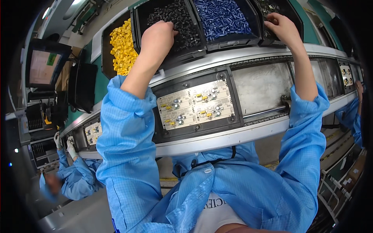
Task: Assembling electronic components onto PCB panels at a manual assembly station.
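Both hands are placed over the parts bins along the top of the frame. The left hand point(157, 39) is found at upper centre-left, over the bin of black components point(188, 33); the visible pile lies around and to the right of its fingertips. Its fingers are curled, tips turned down and to the right; whether a part is pinched there cannot be told, the palm side being hidden.

The right hand point(285, 33) is found at upper right, at the bin of small dark components point(268, 7). Thumb and forefinger are bent toward one another near the left side of that bin; whether anything is held between them cannot be told.

Relation noted: the circuit board panel point(192, 108) lies at the middle of the frame, below both hands and well apart from their fingers. From the left fingers it is reached downward and slightly right; from the right fingers, downward and left. The left hand is judged the nearer. The panel's long axis is set roughly left to right, rising a little toward the right. It is seated in a black fixture point(176, 136) on the conveyor point(194, 148).

Blue components point(221, 17) are binned between the hands; yellow components point(123, 48) are binned left of the left hand.
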A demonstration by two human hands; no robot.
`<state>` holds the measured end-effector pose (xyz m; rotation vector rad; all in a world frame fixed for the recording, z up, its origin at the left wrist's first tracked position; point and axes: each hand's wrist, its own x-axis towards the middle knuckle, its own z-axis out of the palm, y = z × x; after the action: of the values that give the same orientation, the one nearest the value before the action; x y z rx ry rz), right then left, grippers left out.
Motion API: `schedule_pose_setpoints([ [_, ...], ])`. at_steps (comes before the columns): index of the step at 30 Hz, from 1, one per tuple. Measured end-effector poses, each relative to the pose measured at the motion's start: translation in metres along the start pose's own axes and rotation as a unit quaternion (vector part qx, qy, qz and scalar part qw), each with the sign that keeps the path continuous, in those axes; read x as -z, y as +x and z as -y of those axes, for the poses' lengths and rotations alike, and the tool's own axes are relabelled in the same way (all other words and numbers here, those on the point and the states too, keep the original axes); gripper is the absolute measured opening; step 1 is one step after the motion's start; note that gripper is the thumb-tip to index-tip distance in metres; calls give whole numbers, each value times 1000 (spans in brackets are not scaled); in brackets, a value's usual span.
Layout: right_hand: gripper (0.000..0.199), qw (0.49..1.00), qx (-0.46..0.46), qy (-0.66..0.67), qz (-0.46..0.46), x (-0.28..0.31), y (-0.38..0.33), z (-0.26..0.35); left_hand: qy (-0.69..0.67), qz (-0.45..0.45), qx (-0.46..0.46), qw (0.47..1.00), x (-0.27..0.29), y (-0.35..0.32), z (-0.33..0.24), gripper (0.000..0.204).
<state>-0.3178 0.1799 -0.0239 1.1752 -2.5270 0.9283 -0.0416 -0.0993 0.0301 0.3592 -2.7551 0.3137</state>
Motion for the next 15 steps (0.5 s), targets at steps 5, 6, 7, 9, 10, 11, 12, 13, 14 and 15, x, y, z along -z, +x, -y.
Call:
schedule_pose_setpoints([
  [5, 27, 998, -45, 0, 45, -2, -2, 13, -118, -113, -4, 987, 6, -19, -4, 13],
  [6, 26, 1000, -29, 5, 5, -5, -5, 11, -118, -112, -8, 987, 7, -20, -5, 13],
  [7, 24, 999, -14, 10, -34, -6, -9, 10, -141, -102, 19, 985, 11, -21, -8, 16],
  [9, 23, 998, -3, 35, -59, -6, -10, 7, -163, -89, 43, 982, 18, -27, -15, 19],
  [10, 23, 995, 13, 59, -83, -4, -11, 7, -208, -99, 30, 973, 23, -34, -19, 19],
  [11, 10, 984, 58, 47, -161, 0, -14, 19, -253, -108, 17, 961, 25, -42, -24, 20],
  [12, 10, 984, 55, 48, -161, 3, -15, 25, -322, -63, 67, 942, 26, -52, -34, 21],
  [13, 10, 984, 10, 99, -146, 7, -16, 32, -358, -23, 98, 928, 33, -64, -44, 19],
  [14, 11, 980, -36, 149, -129, 8, -17, 33, -394, 17, 128, 910, 38, -75, -53, 18],
  [15, 11, 972, -36, 191, -130, 7, -16, 29, -346, -51, 38, 936, 37, -84, -57, 15],
])
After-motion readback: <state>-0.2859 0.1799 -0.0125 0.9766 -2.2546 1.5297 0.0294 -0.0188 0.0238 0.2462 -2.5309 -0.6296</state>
